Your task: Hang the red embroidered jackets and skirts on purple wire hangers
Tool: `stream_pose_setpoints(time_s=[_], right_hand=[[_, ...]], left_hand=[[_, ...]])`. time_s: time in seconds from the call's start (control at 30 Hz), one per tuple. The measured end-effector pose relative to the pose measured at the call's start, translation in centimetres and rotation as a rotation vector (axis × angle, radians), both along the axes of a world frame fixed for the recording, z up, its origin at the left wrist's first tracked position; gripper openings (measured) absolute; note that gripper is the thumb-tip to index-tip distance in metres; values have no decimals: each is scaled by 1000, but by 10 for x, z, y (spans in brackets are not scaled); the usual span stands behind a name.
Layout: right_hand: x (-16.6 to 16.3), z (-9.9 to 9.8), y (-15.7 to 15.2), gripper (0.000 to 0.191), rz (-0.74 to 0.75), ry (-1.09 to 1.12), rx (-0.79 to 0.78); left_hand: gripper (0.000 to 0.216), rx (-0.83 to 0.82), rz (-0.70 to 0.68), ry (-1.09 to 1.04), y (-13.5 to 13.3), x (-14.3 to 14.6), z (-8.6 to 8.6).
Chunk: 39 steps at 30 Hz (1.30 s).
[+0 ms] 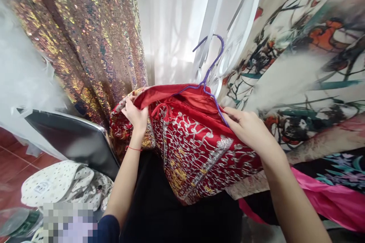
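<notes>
A red garment [194,148] with silver and gold embroidery lies across my lap, partly on a purple wire hanger [212,64]. My left hand [136,115] is closed on the garment's upper left edge near the neckline. My right hand [248,129] grips the garment's right shoulder where the hanger's arm runs under the cloth. The hanger's hook sticks up above the red fabric.
A gold sequinned fabric [85,34] hangs at the left, white cloth [173,22] in the middle, and a printed floral fabric [308,57] at the right. A dark chair back [74,140], a white dotted cloth [57,186] and pink fabric [327,201] lie lower down.
</notes>
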State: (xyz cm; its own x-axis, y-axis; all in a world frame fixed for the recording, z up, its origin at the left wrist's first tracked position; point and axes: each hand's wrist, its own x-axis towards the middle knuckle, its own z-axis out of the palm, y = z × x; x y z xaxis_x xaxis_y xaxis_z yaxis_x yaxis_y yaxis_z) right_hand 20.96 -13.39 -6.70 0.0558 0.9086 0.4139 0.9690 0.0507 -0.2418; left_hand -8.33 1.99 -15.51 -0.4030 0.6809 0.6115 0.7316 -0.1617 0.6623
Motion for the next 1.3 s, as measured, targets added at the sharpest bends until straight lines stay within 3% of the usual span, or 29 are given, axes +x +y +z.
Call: stream_pose_setpoints(time_s=[0.23,0.3,0.43,0.57,0.7,0.83,0.9,0.97,1.13,1.23,1.3], right_hand=[[10,2,5,36,-6,-47,9],[13,1,6,37,-4,-36,-17],[21,-1,11,37,-4,7,-58],[31,0,16,38,92,124,-100],[35,3,17,38,155,202,-119],[34,3,16,35,165,215,-142],[34,2,16,33,177,211,-114],[34,0,17,32,172,206,-72],[34,-5,19,34,125,184,-48],[33,-6,18,35,102,175,-54],[33,-7,18,33,104,190,-54]], left_hand=[[36,145,32,43,28,-11,59],[41,28,-59,120,34,-14,65],[44,-367,-290,272,40,-31,66],[31,-570,-366,428,28,-55,70],[13,-655,-188,515,0,-67,76],[31,-404,9,413,-27,-65,80],[32,-412,-26,393,-33,-60,77],[28,-548,-123,415,-34,-53,68],[54,-830,-242,491,-29,-37,20],[37,-910,-244,503,-30,-35,-8],[28,-890,-198,488,-33,-37,-17]])
